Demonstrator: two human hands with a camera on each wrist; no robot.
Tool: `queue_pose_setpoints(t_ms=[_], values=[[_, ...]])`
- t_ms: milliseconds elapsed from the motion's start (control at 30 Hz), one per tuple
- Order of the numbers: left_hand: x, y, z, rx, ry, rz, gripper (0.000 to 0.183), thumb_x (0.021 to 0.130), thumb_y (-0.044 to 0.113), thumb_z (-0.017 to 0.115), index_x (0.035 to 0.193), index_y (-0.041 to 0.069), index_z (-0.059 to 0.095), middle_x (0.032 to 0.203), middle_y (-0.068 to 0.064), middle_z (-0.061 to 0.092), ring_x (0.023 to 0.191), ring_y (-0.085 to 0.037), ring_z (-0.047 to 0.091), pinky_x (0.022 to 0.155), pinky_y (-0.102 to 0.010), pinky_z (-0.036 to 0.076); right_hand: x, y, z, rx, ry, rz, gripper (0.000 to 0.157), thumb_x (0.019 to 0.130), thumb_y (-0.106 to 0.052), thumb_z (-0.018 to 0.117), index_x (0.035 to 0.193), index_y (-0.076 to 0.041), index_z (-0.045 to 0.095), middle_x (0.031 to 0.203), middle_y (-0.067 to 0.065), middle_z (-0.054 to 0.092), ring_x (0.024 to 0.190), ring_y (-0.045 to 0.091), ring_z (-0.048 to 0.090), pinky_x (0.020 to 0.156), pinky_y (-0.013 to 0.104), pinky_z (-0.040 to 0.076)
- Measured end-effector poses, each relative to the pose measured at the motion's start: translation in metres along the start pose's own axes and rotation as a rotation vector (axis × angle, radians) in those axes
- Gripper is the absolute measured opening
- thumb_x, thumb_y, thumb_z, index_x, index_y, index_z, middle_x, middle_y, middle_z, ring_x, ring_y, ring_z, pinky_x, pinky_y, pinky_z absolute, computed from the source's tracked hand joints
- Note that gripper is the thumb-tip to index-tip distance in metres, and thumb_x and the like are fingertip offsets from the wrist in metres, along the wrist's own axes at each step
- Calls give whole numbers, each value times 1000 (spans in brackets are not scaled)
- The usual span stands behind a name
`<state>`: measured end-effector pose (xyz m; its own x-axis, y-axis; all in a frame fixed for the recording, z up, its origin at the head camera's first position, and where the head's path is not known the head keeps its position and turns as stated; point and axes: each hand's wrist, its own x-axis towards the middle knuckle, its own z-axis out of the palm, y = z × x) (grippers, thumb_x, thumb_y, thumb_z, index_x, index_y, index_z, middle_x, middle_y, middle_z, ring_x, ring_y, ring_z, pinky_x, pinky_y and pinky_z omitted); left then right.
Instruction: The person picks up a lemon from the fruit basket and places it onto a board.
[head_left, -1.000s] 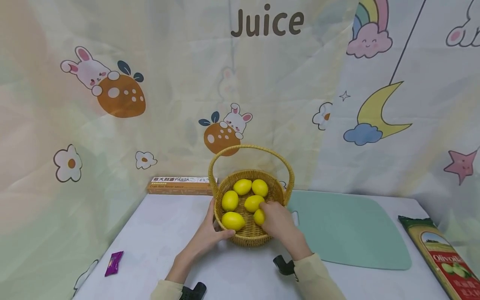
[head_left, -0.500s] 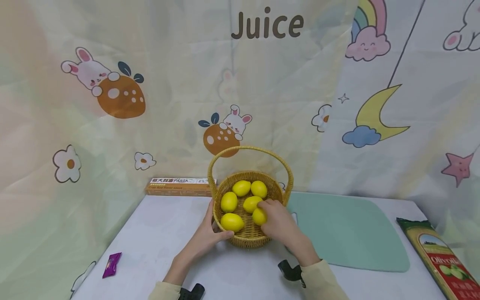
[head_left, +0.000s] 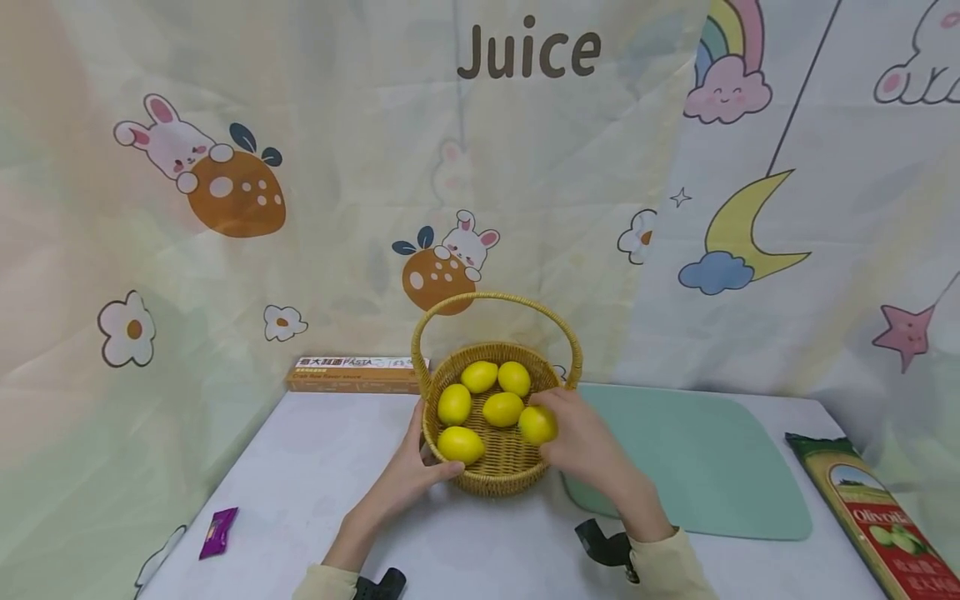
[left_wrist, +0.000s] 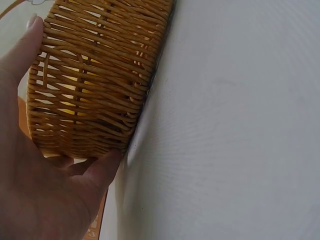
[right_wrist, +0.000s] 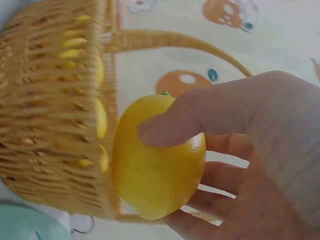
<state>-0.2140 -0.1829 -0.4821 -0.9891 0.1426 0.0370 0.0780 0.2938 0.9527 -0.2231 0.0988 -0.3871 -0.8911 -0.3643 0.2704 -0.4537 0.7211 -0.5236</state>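
A round woven basket (head_left: 501, 483) with a tall arched handle stands on the table, several yellow lemons (head_left: 461, 446) lying inside it. My left hand (head_left: 405, 467) grips the basket's left side, the thumb at the rim and the other fingers around the wall, as the left wrist view also shows. Between the thumb and fingers of my right hand (head_left: 588, 442) is one lemon (right_wrist: 155, 165), raised to the basket's right rim. That lemon has a small green stem end in the right wrist view. The right hand covers part of the rim.
A pale green cutting board (head_left: 697, 467) lies right of the basket, with a red and green Olivoila packet (head_left: 873, 508) beyond it. A pasta box (head_left: 352, 377) is at the back left. A small purple wrapped sweet (head_left: 218, 533) lies at the front left.
My right hand has lifted the lemon from the basket's inner right side and brought it right, up to the rim. The left hand keeps its hold on the basket.
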Motion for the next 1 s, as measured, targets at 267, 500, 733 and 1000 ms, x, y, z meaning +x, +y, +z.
queue_pose_setpoints(t_ms=[267, 500, 733, 1000], values=[[0, -1, 1, 22, 6, -4, 118, 79, 36, 84, 154, 50, -6, 168, 8, 3, 155, -31, 15, 119, -57, 30, -6, 14, -26, 2, 55, -25, 48, 71, 2, 74, 118, -5, 67, 117, 10, 68, 105, 27, 61, 87, 45, 54], [-1, 1, 1, 20, 15, -9, 118, 79, 37, 84, 154, 50, -6, 168, 10, 3, 155, -31, 15, 119, -58, 29, -10, 24, -48, 8, 25, 35, 52, 70, 5, 69, 121, -5, 67, 117, 10, 66, 94, 24, 58, 77, 37, 50], [0, 0, 0, 13, 9, -13, 117, 80, 36, 83, 154, 51, -7, 168, 8, 2, 155, -30, 14, 120, -56, 30, -8, 48, -51, -81, 69, 80, 46, 71, 5, 66, 117, 0, 66, 114, 17, 67, 91, 27, 58, 78, 42, 52], [0, -1, 2, 14, 6, -9, 118, 80, 36, 83, 154, 50, -7, 168, 8, 1, 155, -31, 13, 119, -56, 31, -2, 74, -44, -130, 100, 138, 49, 73, 1, 71, 121, 2, 63, 113, 21, 66, 90, 30, 58, 77, 48, 53]])
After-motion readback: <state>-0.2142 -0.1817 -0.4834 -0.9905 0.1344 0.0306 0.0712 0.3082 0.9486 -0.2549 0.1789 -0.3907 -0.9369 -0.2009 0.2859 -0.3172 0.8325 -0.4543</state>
